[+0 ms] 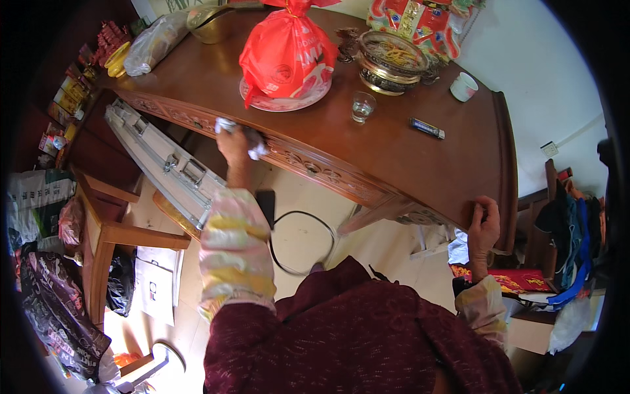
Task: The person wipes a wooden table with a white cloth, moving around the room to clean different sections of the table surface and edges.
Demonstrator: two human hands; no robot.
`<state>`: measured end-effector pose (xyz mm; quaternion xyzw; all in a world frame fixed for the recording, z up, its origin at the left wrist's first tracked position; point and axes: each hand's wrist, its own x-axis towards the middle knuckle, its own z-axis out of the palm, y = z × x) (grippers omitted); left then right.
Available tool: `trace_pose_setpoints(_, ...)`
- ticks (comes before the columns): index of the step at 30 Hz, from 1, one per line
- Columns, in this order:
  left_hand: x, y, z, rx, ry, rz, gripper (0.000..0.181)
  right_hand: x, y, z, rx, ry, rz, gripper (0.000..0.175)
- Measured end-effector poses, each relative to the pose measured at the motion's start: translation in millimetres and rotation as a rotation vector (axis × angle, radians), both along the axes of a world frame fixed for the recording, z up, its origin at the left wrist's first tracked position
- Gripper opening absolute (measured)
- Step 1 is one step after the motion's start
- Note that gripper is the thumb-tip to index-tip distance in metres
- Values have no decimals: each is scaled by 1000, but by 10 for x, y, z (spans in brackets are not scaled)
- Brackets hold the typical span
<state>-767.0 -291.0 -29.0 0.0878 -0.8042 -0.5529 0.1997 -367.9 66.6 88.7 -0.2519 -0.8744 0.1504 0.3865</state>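
My left hand (pixel 233 146) presses a crumpled white and grey cloth (pixel 256 143) against the carved front (pixel 290 156) of a dark wooden table (pixel 384 147). Part of the cloth sticks out on each side of the fingers. At the table's front right corner, my right hand (pixel 482 221) touches the top near the edge. Its fingers are loosely curled, with a gap by the thumb and nothing seen between them. Behind the left hand, a red plastic bag (pixel 290 54) tied at the top sits on a patterned plate (pixel 295 104).
On the tabletop stand a small glass (pixel 363 107), a lighter (pixel 427 128), a white cup (pixel 463 87), a metal incense burner (pixel 391 61) and a brass vessel (pixel 209 24). A long metal-edged case (pixel 162 162) leans below. A wooden chair (pixel 142 234) and a black cable (pixel 333 241) occupy the floor.
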Motion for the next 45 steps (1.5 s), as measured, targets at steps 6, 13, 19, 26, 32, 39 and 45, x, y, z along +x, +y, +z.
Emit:
trace_pose_setpoints(6, 1377, 315, 315, 127, 21, -501, 23, -7, -8, -5, -31, -28, -19, 9)
trace_pose_setpoints(13, 1583, 310, 1195, -628, 625, -553, 46, 13, 12, -25, -40, -11, -9, 10)
trace_pose_setpoints(19, 1193, 160, 1164, -964, 454, -524, 52, 26, 38, -33, -3, 6, 11, 8)
trace_pose_setpoints(26, 202, -613, 985, -975, 437, -232, 45, 21, 16, -22, 50, 29, -6, 8)
trace_pose_setpoints(32, 542, -828, 372, 674, -202, -438, 29, 14, 32, -22, 47, -15, -40, 9)
trace_pose_setpoints(39, 1828, -70, -733, 977, -708, -661, 24, 7, 52, -56, 89, 4, -19, 8)
trace_pose_setpoints(45, 2591, 565, -1278, 1044, -929, -819, 35, 25, 60, -49, 58, 15, 6, 8)
